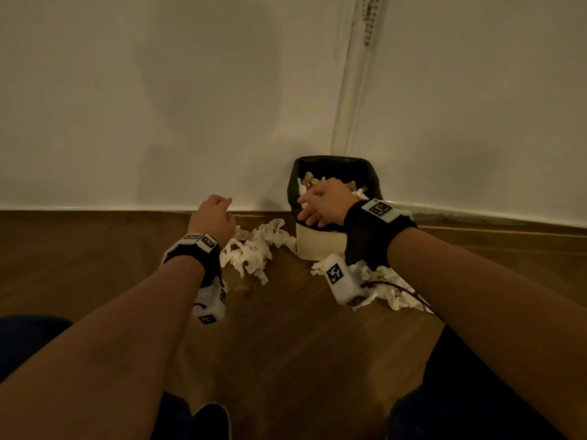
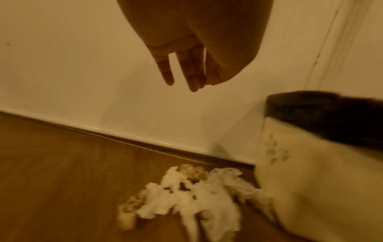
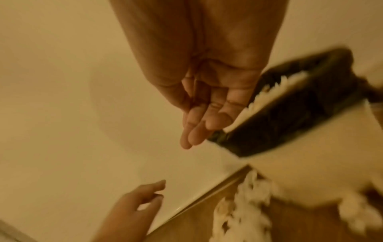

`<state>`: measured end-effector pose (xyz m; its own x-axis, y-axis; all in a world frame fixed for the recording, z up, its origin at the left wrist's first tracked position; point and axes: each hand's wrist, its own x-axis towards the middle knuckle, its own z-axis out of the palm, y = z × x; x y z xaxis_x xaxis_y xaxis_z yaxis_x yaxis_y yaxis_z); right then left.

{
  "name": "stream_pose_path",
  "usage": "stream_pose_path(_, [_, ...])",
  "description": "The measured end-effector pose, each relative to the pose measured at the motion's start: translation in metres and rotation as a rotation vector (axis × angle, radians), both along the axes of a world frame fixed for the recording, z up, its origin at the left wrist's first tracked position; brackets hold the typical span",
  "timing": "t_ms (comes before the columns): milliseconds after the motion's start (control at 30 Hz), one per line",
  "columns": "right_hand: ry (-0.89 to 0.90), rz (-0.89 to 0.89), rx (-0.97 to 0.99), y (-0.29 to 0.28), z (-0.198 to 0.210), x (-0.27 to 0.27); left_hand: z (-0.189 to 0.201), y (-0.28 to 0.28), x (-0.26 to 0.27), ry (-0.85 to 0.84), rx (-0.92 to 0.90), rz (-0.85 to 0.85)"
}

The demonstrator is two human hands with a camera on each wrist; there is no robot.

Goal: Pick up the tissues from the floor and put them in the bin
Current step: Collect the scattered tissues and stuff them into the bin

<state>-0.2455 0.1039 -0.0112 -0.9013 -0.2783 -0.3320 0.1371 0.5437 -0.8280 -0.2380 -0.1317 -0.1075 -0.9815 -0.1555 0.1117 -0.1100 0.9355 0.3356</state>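
1. Bin in the corner at 12 o'clock already has some tissues inside.
2. Two tissue piles still on the floor: one at its 9 o'clock, another at 5 o'clock.
3. Right hand over the rim, fingers loose, empty.
4. Left hand above the left pile, fingers hanging relaxed, nothing held.

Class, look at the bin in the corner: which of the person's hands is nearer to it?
Right. The right hand is over the bin's front rim, open and empty. The left hand hangs off to the bin's left, above the tissues on the floor.
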Motion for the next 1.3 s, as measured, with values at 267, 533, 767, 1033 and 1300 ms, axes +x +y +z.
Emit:
stream_pose_path(267, [-0.191,0.155,0.022,-0.066,-0.066,0.006,-0.067,-0.069,0.009,-0.457,-0.091,0.027])
stream_pose_path(533, [-0.169,0.294,0.349,-0.089,-0.148,-0.006,-0.134,-0.056,0.025,-0.500,0.161,0.215])
stream_pose_path(767, [-0.160,0.342,0.464,-0.089,-0.181,-0.006,-0.155,-0.047,0.004,-0.475,0.190,0.232])
stream_pose_path(1033, [-0.167,0.300,0.479,-0.086,-0.201,-0.012,-0.174,-0.045,0.007,-0.398,0.376,0.347])
stream_pose_path(1300, [-0.031,0.407,0.608,-0.107,-0.209,-0.007,-0.156,-0.059,0.010,-0.200,0.682,0.694])
